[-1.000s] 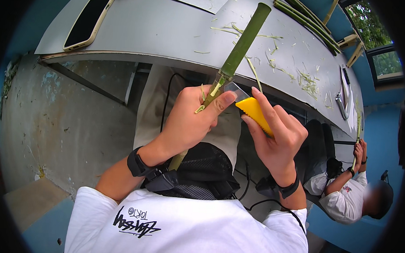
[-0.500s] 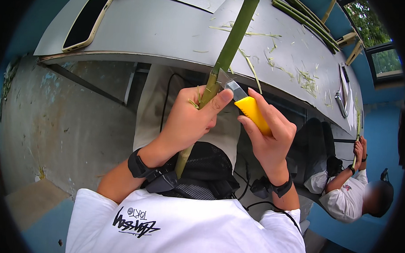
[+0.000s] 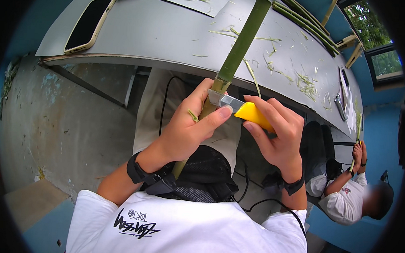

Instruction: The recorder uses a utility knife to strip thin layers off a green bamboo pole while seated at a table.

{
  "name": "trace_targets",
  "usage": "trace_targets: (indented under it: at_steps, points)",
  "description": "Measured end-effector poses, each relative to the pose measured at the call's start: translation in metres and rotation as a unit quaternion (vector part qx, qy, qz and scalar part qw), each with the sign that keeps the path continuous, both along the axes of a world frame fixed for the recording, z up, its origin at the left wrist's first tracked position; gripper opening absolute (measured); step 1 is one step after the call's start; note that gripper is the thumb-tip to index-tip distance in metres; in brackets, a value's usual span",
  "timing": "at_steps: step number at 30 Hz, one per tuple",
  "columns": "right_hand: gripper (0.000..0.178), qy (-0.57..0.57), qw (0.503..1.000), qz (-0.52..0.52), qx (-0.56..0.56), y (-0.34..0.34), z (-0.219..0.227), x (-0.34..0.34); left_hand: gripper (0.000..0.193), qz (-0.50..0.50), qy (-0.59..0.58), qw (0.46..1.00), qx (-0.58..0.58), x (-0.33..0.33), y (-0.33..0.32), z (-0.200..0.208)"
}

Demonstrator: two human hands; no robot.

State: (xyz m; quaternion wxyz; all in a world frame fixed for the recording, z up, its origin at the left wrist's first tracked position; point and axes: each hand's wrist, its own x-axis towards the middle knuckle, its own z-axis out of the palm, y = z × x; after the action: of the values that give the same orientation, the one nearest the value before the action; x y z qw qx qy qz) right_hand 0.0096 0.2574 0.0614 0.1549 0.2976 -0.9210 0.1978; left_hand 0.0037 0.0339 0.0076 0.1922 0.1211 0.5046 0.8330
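Note:
A green bamboo stalk (image 3: pixel 244 44) slants from my lap up over the table's near edge. Its lower length, below a node, is pale and scraped. My left hand (image 3: pixel 191 119) wraps round this pale part, and a curl of shaving clings near its thumb. In my right hand (image 3: pixel 280 129) is a yellow utility knife (image 3: pixel 255 116), gripped by the handle. Its blade lies across the stalk just below the node. The left thumb tip presses by the metal blade holder.
On the grey table (image 3: pixel 148 31) lie a phone (image 3: pixel 90 24), a white sheet (image 3: pixel 195 2), green shavings (image 3: pixel 307 85), several bamboo stalks (image 3: pixel 306 23) and a metal-framed tool (image 3: pixel 343 98). At the right, another person (image 3: pixel 345 194) holds a thin strip.
The knife has moved down and left along the stalk, from the node to the pale part below it. The stalk's top has shifted slightly right.

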Motion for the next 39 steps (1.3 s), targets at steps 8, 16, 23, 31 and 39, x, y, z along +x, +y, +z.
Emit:
trace_targets:
  at_steps: [8, 16, 23, 31, 39]
  points:
    - [0.038, 0.009, 0.998, 0.044, 0.044, 0.000, 0.012, -0.005, 0.025, 0.013, 0.032, 0.999, -0.005, 0.001, 0.004, -0.005]
    - [0.043, -0.044, 0.999, 0.017, 0.019, -0.004, 0.007, -0.004, 0.029, 0.023, 0.005, 1.000, 0.007, 0.002, 0.001, -0.019]
    - [0.048, 0.027, 0.999, 0.008, 0.042, -0.011, 0.004, -0.007, 0.034, 0.074, -0.010, 0.995, -0.061, 0.007, 0.003, -0.020]
    - [0.048, 0.050, 0.998, -0.001, 0.049, -0.012, 0.001, -0.006, 0.039, 0.104, 0.048, 0.978, -0.173, 0.003, -0.004, -0.012]
    - [0.049, 0.046, 0.998, -0.029, -0.038, -0.017, -0.011, -0.002, 0.038, 0.113, 0.017, 0.978, -0.175, 0.003, -0.001, -0.009]
